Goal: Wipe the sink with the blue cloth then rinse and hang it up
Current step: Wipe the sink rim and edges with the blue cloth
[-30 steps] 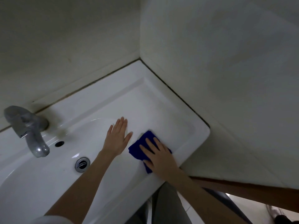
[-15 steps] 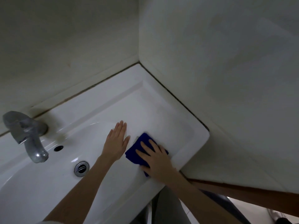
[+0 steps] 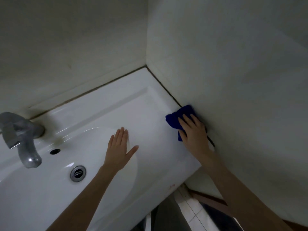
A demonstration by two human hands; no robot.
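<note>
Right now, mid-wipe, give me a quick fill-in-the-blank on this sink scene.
1. The right hand presses the blue cloth on the sink ledge against the ____.
2. The left hand, fingers straight, holds ____.
3. The drain lies between the left hand and the ____.
Answers: wall; nothing; faucet.

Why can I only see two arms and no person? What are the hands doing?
The camera sits on the person's head and looks down, so you see only their arms and hands. Below them is a white sink in a corner, with a grey tap and a round drain. The right hand presses a blue cloth onto the sink's flat ledge, right beside the wall, to wipe it. The left hand lies flat at the bowl's edge and holds nothing.
</note>
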